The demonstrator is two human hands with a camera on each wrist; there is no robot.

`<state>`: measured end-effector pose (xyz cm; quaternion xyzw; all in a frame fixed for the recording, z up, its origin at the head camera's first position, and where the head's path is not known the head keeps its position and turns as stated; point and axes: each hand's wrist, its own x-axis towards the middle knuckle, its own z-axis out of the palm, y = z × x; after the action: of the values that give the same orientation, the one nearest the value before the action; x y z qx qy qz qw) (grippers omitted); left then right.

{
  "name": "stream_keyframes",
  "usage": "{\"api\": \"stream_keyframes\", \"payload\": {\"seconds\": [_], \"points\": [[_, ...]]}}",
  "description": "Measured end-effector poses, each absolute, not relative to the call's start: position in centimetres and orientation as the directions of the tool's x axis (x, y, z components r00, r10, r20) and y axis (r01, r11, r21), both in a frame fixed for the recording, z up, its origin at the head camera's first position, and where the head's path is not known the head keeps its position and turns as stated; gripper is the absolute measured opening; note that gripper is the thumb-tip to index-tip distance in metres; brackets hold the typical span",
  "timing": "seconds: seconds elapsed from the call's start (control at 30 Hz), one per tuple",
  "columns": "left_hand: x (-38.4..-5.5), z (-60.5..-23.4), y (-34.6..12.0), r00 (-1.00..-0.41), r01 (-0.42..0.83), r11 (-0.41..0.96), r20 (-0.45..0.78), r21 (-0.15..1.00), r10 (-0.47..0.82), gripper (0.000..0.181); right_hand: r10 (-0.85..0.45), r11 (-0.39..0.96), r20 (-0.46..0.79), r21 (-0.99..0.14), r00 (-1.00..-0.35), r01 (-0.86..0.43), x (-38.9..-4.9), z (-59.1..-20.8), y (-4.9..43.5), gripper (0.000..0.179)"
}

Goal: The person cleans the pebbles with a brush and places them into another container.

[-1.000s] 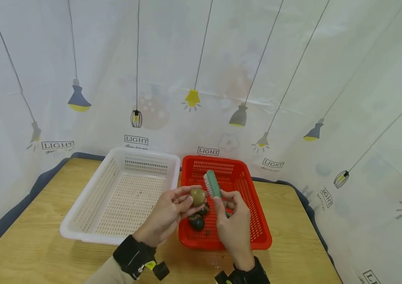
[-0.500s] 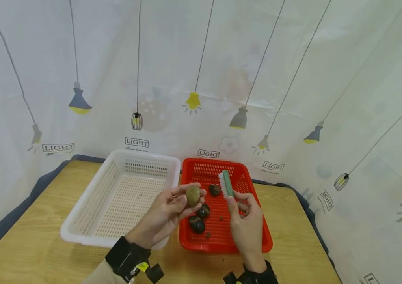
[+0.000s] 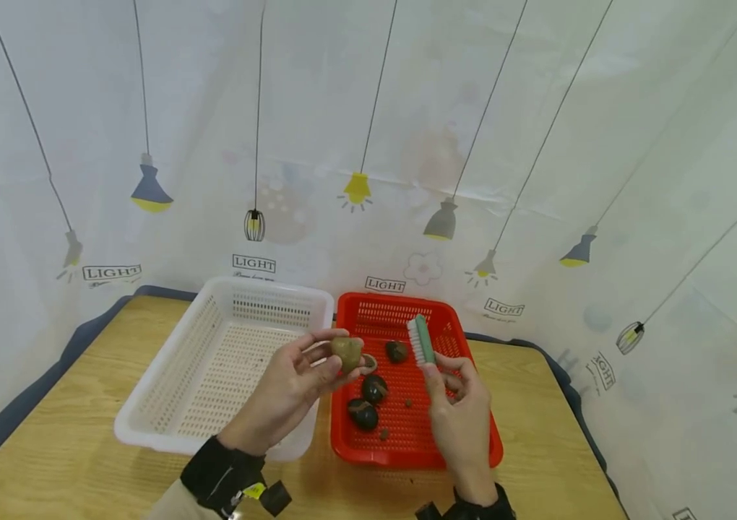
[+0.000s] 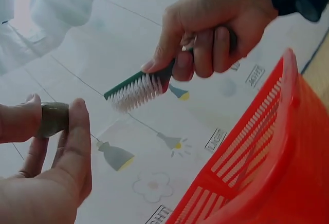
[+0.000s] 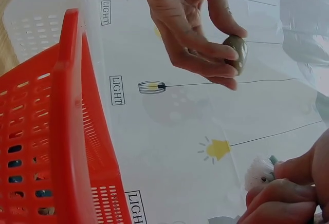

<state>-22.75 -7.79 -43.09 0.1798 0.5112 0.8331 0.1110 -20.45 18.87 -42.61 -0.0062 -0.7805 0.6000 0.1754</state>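
Observation:
My left hand (image 3: 290, 379) pinches a smooth olive-brown stone (image 3: 346, 353) between thumb and fingertips, raised between the two baskets. In the right wrist view the stone (image 5: 236, 52) looks rounded and shiny. My right hand (image 3: 462, 415) grips a green brush (image 3: 423, 339) by its handle, thumb along its back. The white bristles (image 4: 134, 93) face the stone, with a gap between them. Below, a red basket (image 3: 381, 457) holds several dark stones, some with brown streaks, such as the stone (image 3: 363, 414) near its left wall. One stone is partly behind my left fingers.
A white perforated basket (image 3: 212, 442) stands left of the red one, with small dark specks on its floor. Small brown crumbs (image 3: 384, 434) lie in the red basket. Both baskets stand on a wooden table (image 3: 537, 419), before a lamp-patterned curtain (image 3: 511, 144).
The brush has drawn away from the stone, to the right. My left hand has shifted slightly left and turned the stone. More stones in the red basket are now visible.

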Motion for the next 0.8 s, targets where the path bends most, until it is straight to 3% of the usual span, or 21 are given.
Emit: {"api": "stream_keyframes", "payload": {"seconds": [0.23, 0.8], "points": [[-22.8, -42.0, -9.1, -0.929, 0.161, -0.199, 0.217, 0.967, 0.301, 0.048, 0.234, 0.283, 0.242, -0.944, -0.941, -0.173, -20.2, -42.4, 19.4, 0.033], [-26.1, -39.9, -14.7, -0.97, 0.229, 0.245, 0.201, 0.942, 0.136, 0.043, 0.22, 0.241, 0.257, -0.949, -0.941, -0.203, -20.1, -41.8, 19.6, 0.032]]}}
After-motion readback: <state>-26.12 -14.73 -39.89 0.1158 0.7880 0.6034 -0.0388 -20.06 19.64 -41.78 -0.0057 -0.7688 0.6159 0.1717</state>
